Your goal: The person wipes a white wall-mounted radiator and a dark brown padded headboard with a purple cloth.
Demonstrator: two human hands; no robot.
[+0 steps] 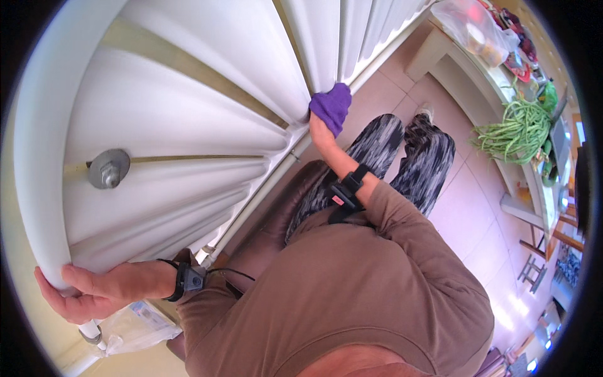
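A white radiator (188,103) with broad vertical fins fills the upper left. A purple cloth (332,107) covers my right hand (325,120), which presses it against the lower part of the fins; the fingers are hidden beneath the cloth. At the lower left, my left hand (96,287) grips the end of the radiator's rounded top rail, with the thumb on one side and the fingers around the other. A round metal fixing (109,168) sits between two fins. Both wrists wear black strapped devices.
A brown padded seat (278,212) is under me, beside a pipe (256,202). At right, a long table (476,75) holds green beans (513,129) and a plastic bag (471,33). Another clear bag (141,327) hangs at lower left. A small stool (532,273) stands farther right.
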